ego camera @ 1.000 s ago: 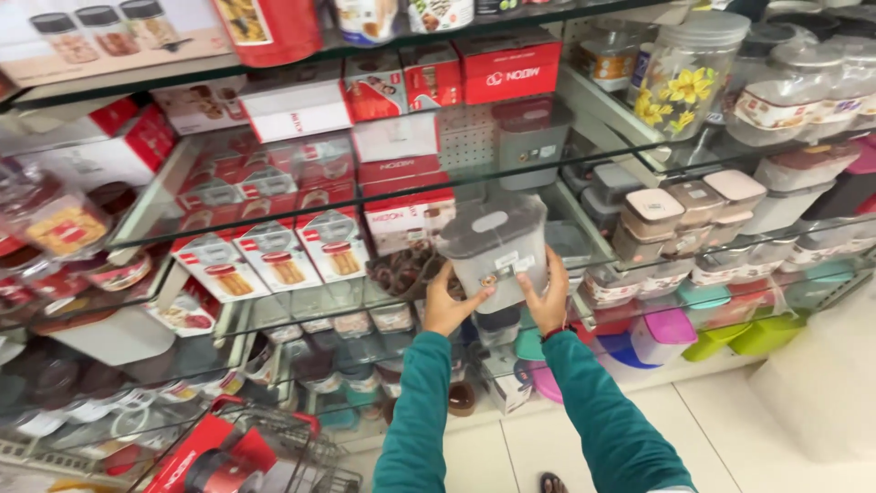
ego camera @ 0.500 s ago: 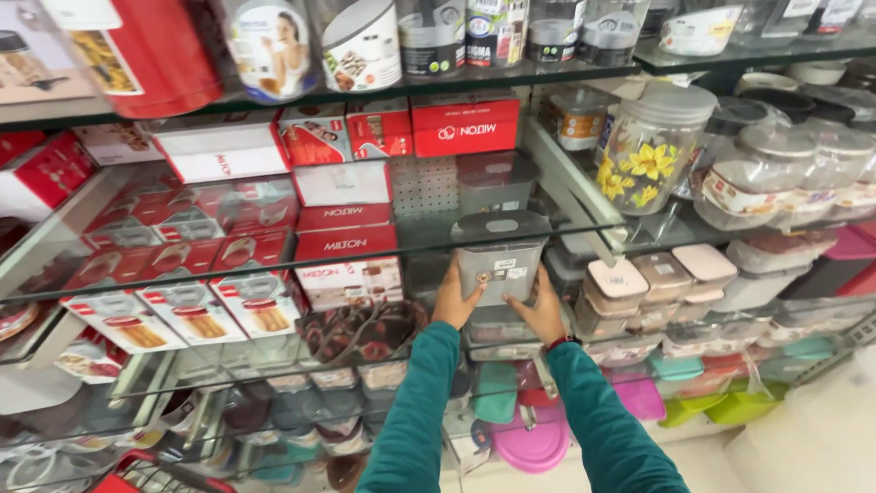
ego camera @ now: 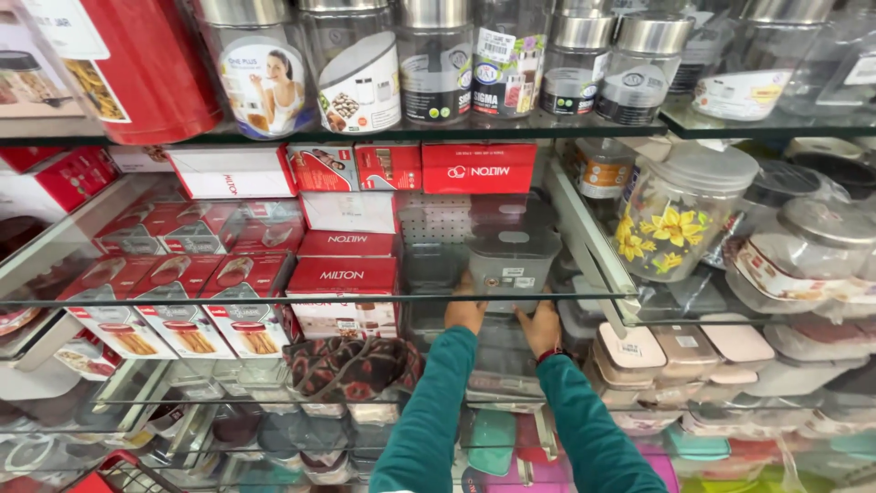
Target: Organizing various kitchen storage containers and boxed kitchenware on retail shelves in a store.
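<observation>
Both hands are on the grey tub point(ego camera: 513, 260) here, one at each lower corner. The left hand point(ego camera: 465, 312) cups the corner nearest the red boxes point(ego camera: 343, 260), and the right hand point(ego camera: 540, 324) takes the other corner, on the side of the flower jar point(ego camera: 677, 215). The fingers look wrapped around the base, pressed to the tub's sides, but the glass shelf point(ego camera: 584, 297) cuts across right there, so I can't tell how far they're spread.

The tub sits just above that shelf's front edge, right beside the red boxes, with the flower jar a bit off to the other side.

If I were doing this, I'd keep the tub level and let both palms carry it from underneath, not pinch it by the walls, since smooth plastic likes to slip. Slide it straight and keep it square to the red boxes so it doesn't nudge them. Watch the lid too; it looks like it's just sitting on top, so a tilt could pop it off. The shelf above, with its steel-lidded jars point(ego camera: 511, 68), is close overhead, so don't lift high.
</observation>
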